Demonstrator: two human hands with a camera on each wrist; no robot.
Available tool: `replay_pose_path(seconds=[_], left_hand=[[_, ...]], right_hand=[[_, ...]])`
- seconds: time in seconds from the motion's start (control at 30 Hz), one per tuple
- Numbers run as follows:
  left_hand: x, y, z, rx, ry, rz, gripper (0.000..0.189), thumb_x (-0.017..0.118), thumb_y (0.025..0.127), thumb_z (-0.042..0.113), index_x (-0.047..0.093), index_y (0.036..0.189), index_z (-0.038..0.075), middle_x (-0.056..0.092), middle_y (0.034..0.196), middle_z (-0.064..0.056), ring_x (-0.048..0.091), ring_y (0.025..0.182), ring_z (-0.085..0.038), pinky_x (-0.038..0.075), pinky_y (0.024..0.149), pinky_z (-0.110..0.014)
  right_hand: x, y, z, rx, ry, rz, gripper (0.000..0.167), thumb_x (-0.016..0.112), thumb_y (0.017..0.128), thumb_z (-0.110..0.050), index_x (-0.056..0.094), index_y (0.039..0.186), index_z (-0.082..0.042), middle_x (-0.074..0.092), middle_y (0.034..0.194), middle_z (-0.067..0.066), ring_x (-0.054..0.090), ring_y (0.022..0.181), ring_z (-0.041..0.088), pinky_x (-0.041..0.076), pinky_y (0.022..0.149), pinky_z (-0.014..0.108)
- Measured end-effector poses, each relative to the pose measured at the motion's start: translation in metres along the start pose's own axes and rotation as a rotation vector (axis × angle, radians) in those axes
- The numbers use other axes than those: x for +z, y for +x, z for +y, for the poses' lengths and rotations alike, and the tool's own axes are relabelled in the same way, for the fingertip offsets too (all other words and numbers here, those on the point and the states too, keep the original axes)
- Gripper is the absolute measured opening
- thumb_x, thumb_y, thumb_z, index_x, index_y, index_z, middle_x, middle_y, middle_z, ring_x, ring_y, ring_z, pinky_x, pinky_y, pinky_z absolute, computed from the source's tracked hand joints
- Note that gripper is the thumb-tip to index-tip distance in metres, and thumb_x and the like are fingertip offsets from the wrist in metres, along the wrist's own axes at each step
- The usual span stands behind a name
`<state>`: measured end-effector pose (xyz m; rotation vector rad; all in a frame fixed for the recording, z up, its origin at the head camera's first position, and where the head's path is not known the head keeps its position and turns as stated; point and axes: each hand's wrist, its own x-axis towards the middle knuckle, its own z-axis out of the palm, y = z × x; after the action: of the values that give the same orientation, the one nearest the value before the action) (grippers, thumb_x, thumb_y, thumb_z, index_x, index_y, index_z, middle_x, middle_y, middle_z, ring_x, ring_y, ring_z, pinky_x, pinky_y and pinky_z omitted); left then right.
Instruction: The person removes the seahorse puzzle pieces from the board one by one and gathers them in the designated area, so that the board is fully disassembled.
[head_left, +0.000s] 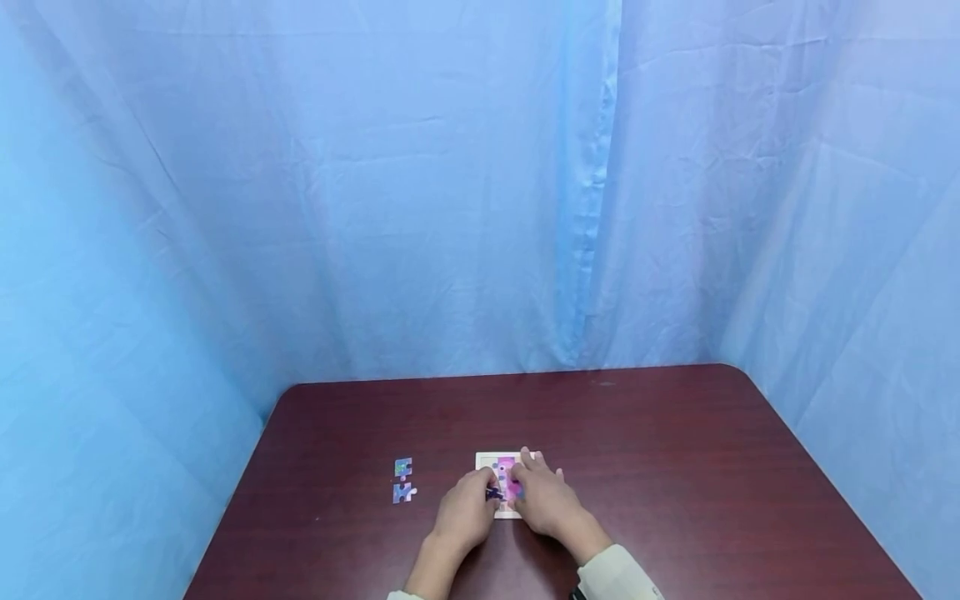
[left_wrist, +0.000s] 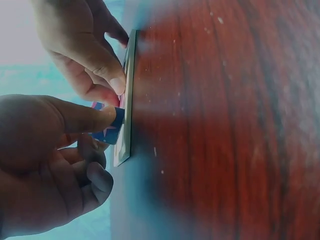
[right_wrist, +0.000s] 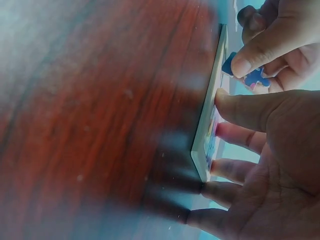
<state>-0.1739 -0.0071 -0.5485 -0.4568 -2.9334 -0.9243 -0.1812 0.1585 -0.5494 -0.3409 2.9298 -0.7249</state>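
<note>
A small jigsaw tray [head_left: 486, 456] with a pale frame lies on the table, partly covered by both hands. Pink and purple jigsaw pieces [head_left: 505, 467] show inside it. My left hand [head_left: 465, 508] pinches a dark blue jigsaw piece [left_wrist: 114, 131] between thumb and fingers, tilted up over the tray's left part; the right wrist view shows this blue piece [right_wrist: 256, 77] too. On the tray's right side rests my right hand [head_left: 550, 500], thumb and fingertips touching the pieces and frame, with the outer fingers spread past the edge [right_wrist: 199, 150].
Left of the tray, loose blue jigsaw pieces [head_left: 402, 493] lie on the dark red-brown wooden table [head_left: 637, 450]. Light blue curtains [head_left: 450, 208] hang behind the table and along both sides.
</note>
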Motion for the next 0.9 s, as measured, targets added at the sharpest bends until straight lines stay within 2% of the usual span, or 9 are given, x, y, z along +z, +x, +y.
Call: replay_pose_path(seconds=[0.2, 0.33, 0.47, 0.63, 0.77, 0.9], left_hand=[[-0.005, -0.004, -0.002, 0.016, -0.022, 0.002, 0.022, 0.085, 0.084, 0.013, 0.063, 0.088, 0.015, 0.066, 0.081, 0.003, 0.057, 0.071, -0.01, 0.045, 0.061, -0.033], [-0.008, -0.007, -0.003, 0.001, -0.035, 0.005, 0.022, 0.086, 0.085, 0.018, 0.065, 0.087, 0.017, 0.064, 0.079, 0.005, 0.054, 0.069, -0.008, 0.043, 0.06, -0.032], [-0.011, -0.012, -0.005, -0.031, -0.055, 0.012, 0.021, 0.087, 0.085, 0.025, 0.067, 0.084, 0.019, 0.058, 0.071, 0.009, 0.048, 0.062, -0.005, 0.039, 0.056, -0.03], [-0.017, -0.02, -0.008, -0.081, -0.092, 0.023, 0.022, 0.087, 0.084, 0.027, 0.068, 0.075, 0.02, 0.048, 0.06, 0.013, 0.041, 0.054, -0.003, 0.034, 0.051, -0.026], [-0.021, -0.025, -0.011, -0.11, -0.099, 0.028, 0.022, 0.087, 0.084, 0.027, 0.069, 0.072, 0.022, 0.051, 0.059, 0.014, 0.043, 0.053, -0.001, 0.036, 0.052, -0.026], [-0.025, -0.029, -0.014, -0.141, -0.105, 0.028, 0.018, 0.084, 0.088, 0.026, 0.073, 0.075, 0.021, 0.059, 0.063, 0.013, 0.047, 0.056, -0.001, 0.039, 0.055, -0.026]], right_hand=[[0.001, 0.001, 0.0, -0.005, -0.01, 0.005, 0.022, 0.077, 0.092, -0.016, 0.067, 0.11, -0.008, 0.046, 0.161, 0.03, 0.041, 0.152, 0.051, 0.035, 0.112, 0.08], [0.0, 0.001, 0.0, -0.014, -0.013, 0.008, 0.022, 0.078, 0.092, -0.016, 0.067, 0.109, -0.008, 0.046, 0.16, 0.03, 0.041, 0.151, 0.052, 0.036, 0.111, 0.08], [0.0, 0.0, 0.0, -0.018, -0.01, 0.008, 0.023, 0.078, 0.092, -0.016, 0.067, 0.11, -0.008, 0.046, 0.16, 0.03, 0.041, 0.151, 0.052, 0.036, 0.111, 0.08], [0.001, 0.0, 0.0, -0.017, -0.001, 0.005, 0.029, 0.079, 0.092, -0.017, 0.068, 0.116, -0.005, 0.046, 0.16, 0.031, 0.041, 0.151, 0.053, 0.035, 0.111, 0.08], [0.001, 0.0, 0.001, -0.012, 0.007, 0.005, 0.034, 0.079, 0.092, -0.018, 0.068, 0.121, -0.005, 0.046, 0.16, 0.031, 0.041, 0.151, 0.054, 0.035, 0.111, 0.08], [-0.001, -0.001, 0.001, -0.01, 0.023, 0.006, 0.034, 0.079, 0.092, -0.018, 0.068, 0.122, -0.005, 0.046, 0.16, 0.031, 0.041, 0.15, 0.055, 0.035, 0.111, 0.08]])
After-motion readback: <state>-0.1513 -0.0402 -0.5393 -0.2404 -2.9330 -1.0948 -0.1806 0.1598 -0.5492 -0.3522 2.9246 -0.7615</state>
